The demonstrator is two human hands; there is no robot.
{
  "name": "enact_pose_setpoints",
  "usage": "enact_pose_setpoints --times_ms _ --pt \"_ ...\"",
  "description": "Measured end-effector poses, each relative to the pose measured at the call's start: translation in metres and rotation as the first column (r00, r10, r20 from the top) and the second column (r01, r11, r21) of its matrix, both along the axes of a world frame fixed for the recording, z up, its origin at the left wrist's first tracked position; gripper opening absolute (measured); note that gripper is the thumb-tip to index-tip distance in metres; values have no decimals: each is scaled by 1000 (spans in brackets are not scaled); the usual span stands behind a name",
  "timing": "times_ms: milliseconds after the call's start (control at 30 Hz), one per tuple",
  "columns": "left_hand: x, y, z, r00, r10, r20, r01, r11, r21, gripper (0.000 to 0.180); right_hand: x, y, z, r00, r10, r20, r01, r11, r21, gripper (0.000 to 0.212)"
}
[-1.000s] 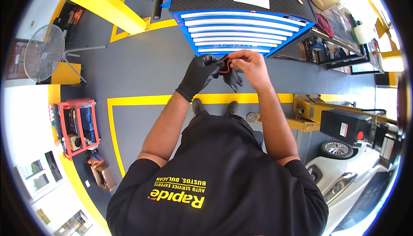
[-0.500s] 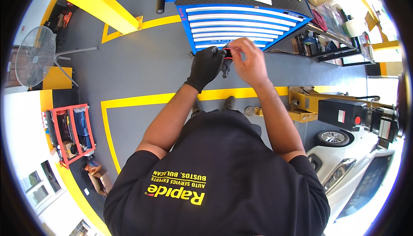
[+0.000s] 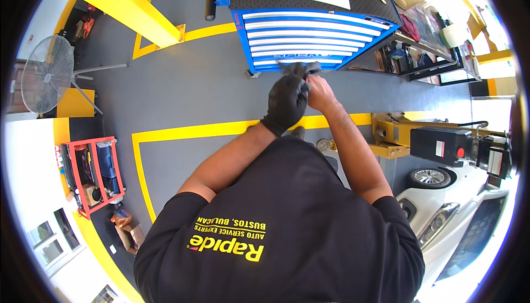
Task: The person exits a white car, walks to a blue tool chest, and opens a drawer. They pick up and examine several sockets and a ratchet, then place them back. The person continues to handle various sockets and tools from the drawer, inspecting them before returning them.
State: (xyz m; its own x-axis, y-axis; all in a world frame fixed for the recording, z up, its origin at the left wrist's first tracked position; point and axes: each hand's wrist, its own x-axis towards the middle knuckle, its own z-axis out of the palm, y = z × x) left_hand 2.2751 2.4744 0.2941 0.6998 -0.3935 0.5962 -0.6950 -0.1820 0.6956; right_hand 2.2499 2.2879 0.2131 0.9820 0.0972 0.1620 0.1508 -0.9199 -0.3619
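In front of my chest, close to the blue tool cabinet's lower drawers, both hands meet at a loose black glove. My left hand wears a black glove and is closed around the near part of the loose one. The bare right hand presses up against it from the right, fingers closed at its edge, where a bit of red shows. Its fingertips are partly hidden behind the black material. The glove's far end is smeared by motion.
Ahead stands the blue tool cabinet with white drawer fronts. A yellow post and a fan are at left, with a red cart nearer. Yellow lift parts and a white car occupy the right.
Both hands have come nearer to me and closer together. The left has moved right. The right fingers, spread at the loose glove's red-edged cuff before, now close in against it.
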Motion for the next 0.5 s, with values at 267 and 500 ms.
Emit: enact_pose_setpoints --times_ms 267,500 --pt "13 5 -7 981 -86 175 16 930 368 6 15 -8 71 731 -385 -563 646 124 753 22" --pt "-17 -5 -31 982 -160 105 83 853 516 11 -33 -43 16 696 -180 -695 678 -153 719 18"
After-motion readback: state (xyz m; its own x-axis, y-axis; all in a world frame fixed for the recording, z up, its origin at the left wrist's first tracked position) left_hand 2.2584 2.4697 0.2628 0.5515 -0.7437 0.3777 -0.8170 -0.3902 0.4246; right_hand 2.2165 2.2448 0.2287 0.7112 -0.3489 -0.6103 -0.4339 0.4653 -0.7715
